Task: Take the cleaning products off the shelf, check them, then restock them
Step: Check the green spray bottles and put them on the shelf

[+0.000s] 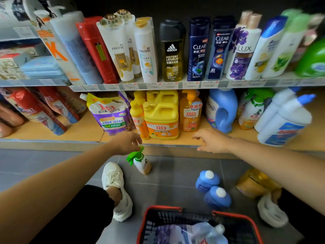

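tilted spray bottle (pixel 141 165), green trigger, pale body, orange base

Off the shelf (pixel 52 142): two blue bottles (pixel 207 182), one spray bottle (pixel 142 164), one basket (pixel 162 208).
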`<state>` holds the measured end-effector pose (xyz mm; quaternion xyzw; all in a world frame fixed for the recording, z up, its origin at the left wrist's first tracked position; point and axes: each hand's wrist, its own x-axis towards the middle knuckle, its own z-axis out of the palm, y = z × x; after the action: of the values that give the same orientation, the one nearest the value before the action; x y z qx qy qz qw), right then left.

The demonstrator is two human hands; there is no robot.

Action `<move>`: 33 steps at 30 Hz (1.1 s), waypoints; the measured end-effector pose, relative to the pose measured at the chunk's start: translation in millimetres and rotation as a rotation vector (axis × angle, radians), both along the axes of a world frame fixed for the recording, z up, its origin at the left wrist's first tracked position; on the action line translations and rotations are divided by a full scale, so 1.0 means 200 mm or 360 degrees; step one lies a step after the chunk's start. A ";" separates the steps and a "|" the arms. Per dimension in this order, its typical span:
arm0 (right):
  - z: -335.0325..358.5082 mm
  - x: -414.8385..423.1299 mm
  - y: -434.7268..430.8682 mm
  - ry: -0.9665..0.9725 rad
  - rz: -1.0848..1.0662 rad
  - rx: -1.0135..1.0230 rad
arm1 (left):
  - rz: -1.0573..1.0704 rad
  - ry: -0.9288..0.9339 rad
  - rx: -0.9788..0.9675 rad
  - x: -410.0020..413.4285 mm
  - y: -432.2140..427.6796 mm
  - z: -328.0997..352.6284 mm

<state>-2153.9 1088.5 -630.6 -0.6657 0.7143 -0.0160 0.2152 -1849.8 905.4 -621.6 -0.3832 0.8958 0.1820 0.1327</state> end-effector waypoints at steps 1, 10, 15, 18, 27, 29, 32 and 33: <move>-0.04 0.00 0.08 -0.0015 -0.0013 0.0108 | -0.0015 -0.0093 0.0017 0.00 0.02 -0.04; -0.45 0.05 0.63 0.0157 -0.0083 0.0583 | 0.0202 0.0374 0.0752 -0.06 0.53 -0.44; -0.56 0.11 0.67 0.0176 -0.0221 0.0395 | -0.0035 0.0277 0.1166 -0.01 0.85 -0.57; -0.56 0.10 0.69 0.0207 -0.0154 0.0381 | -0.0087 0.0412 0.1066 0.02 0.92 -0.59; -0.30 0.03 0.71 -0.0106 0.0054 0.0100 | -0.0150 0.0458 0.0836 0.01 0.95 -0.62; -0.16 -0.01 0.70 -0.0193 0.0053 -0.0068 | -0.0168 0.0423 0.0842 -0.01 0.97 -0.63; 0.02 -0.10 0.65 -0.0173 -0.0013 -0.0380 | -0.0153 0.0365 0.0840 -0.04 1.00 -0.65; 0.08 -0.13 0.62 -0.0152 -0.0048 -0.0485 | -0.0132 0.0352 0.0859 -0.06 1.00 -0.65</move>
<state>-2179.3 1213.0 -615.0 -0.6783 0.7025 -0.1590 0.1450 -1860.9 1105.4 -751.3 -0.2748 0.8390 0.4488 0.1388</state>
